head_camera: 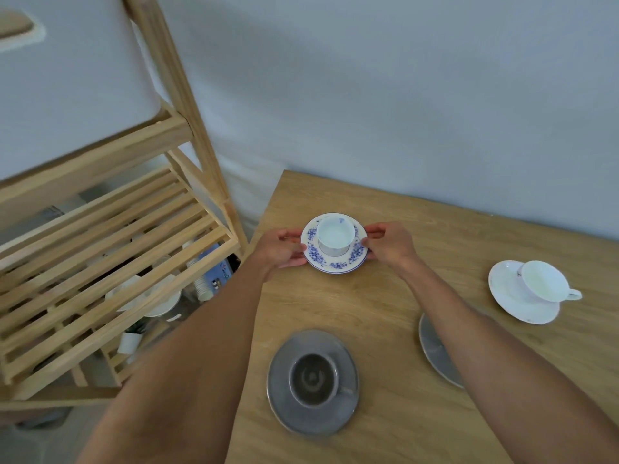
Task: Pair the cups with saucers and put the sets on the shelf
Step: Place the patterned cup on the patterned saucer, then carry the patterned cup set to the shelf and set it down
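A white cup (335,236) stands on a blue-flowered saucer (351,256) near the table's far left corner. My left hand (279,250) grips the saucer's left rim and my right hand (390,243) grips its right rim. Nearer me, a grey cup (313,380) sits on a grey saucer (284,406). At the right, a white cup (544,281) rests on a white saucer (509,296). Another grey saucer (433,349) lies partly hidden under my right forearm. The slatted wooden shelf (110,236) stands to the left of the table.
The wooden table (402,413) ends at a left edge close to the shelf unit. A lower shelf holds white dishes (134,293), stacked cups and a blue box (217,266). A grey wall runs behind the table.
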A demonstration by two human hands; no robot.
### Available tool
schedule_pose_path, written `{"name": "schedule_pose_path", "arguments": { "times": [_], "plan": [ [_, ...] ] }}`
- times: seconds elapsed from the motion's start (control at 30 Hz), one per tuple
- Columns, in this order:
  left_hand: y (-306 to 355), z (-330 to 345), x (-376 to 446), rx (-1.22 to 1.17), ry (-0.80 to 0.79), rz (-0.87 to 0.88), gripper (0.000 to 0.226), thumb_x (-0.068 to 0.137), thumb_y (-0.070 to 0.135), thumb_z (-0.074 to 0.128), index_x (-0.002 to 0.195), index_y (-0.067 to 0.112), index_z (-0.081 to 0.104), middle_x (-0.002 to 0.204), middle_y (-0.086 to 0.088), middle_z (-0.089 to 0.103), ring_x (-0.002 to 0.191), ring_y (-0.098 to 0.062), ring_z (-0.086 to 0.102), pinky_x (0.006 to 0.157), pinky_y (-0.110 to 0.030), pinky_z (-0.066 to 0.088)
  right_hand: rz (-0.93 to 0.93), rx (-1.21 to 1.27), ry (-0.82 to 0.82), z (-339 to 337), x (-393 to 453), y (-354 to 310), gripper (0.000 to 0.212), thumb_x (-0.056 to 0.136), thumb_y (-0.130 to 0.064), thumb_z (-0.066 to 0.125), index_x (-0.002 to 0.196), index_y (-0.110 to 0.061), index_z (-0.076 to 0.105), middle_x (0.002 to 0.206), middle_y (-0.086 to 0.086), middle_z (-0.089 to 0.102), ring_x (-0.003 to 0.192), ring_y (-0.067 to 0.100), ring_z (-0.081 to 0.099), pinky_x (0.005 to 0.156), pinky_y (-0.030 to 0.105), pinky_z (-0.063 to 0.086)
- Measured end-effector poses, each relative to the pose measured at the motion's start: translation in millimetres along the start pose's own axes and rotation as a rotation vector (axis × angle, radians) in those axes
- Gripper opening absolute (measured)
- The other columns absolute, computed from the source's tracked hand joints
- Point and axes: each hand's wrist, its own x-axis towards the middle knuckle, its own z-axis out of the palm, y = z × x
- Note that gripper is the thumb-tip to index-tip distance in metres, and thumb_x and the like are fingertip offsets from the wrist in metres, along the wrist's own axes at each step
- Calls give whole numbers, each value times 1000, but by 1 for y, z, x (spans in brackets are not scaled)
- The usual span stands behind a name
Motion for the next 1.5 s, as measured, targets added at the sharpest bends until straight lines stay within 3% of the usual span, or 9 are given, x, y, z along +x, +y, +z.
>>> {"name": "schedule_pose_path", "arguments": {
  "times": [0.17, 0.33, 0.43, 0.73, 0.83, 1.07, 1.17, 1.33, 1.5],
  "plan": [
    [-6, -38, -36, -28, 22, 46, 33, 91, -10, 65, 120, 5, 66, 122, -16, 70, 102, -26, 72, 63, -26, 64, -66, -28, -47, 25, -30, -19, 32, 87, 4, 72, 118, -2, 71, 104, 13, 75, 78, 24, 72, 60, 29, 64],
    [-18, -95, -83, -43, 98, 74, 35, 89, -9, 67, 122, 0, 66, 111, -16, 74, 86, -22, 74, 61, -26, 63, -122, -19, -114, 64, -77, -46, 30, 85, 5, 71, 115, 1, 72, 101, 13, 75, 86, 31, 75, 78, 46, 64],
    [-23, -132, -118, -57, 151, 80, 32, 89, -8, 68, 120, 4, 68, 98, -13, 76, 74, -19, 75, 57, -24, 61, -161, -2, -159, 95, -110, -63, 29, 87, 8, 70, 115, 1, 71, 97, 13, 73, 80, 28, 72, 69, 38, 65],
    [-59, -253, -196, -201, 334, 68, 31, 89, -12, 66, 117, 0, 68, 111, -18, 75, 84, -27, 76, 66, -31, 65, -246, -54, -365, 217, -172, -106, 27, 89, 9, 69, 115, 2, 72, 94, 11, 72, 82, 28, 71, 54, 24, 62],
    [-75, -292, -201, -248, 415, 23, 28, 88, -9, 68, 115, 0, 68, 110, -18, 77, 94, -29, 77, 84, -42, 64, -293, -144, -421, 265, -169, -116, 25, 86, -2, 78, 110, -4, 76, 99, 9, 78, 83, 25, 76, 72, 39, 66],
    [-90, -346, -196, -323, 590, -31, 32, 90, -8, 67, 121, 0, 65, 113, -18, 75, 100, -33, 75, 81, -39, 64, -354, -160, -580, 357, -163, -136, 34, 87, 3, 75, 121, 3, 70, 111, 15, 75, 89, 27, 75, 70, 38, 66],
    [-95, -363, -178, -424, 644, -33, 34, 92, -12, 61, 124, -1, 61, 115, -22, 71, 104, -39, 72, 67, -38, 64, -343, -184, -614, 395, -146, -143, 32, 87, 0, 77, 118, 0, 72, 111, 15, 76, 92, 29, 76, 80, 49, 64],
    [-116, -387, -136, -386, 795, -18, 35, 94, -9, 59, 126, 4, 66, 125, -17, 72, 106, -36, 73, 87, -47, 62, -423, -233, -642, 448, -123, -155, 28, 87, -2, 77, 115, -5, 75, 110, 11, 77, 91, 26, 76, 81, 45, 64],
    [-114, -409, -110, -362, 902, 7, 35, 97, -9, 55, 129, 0, 64, 121, -14, 71, 109, -38, 71, 78, -38, 59, -509, -282, -635, 482, -109, -170, 30, 86, -5, 79, 116, -7, 74, 108, 5, 76, 87, 22, 74, 76, 40, 65]
  ]
}}
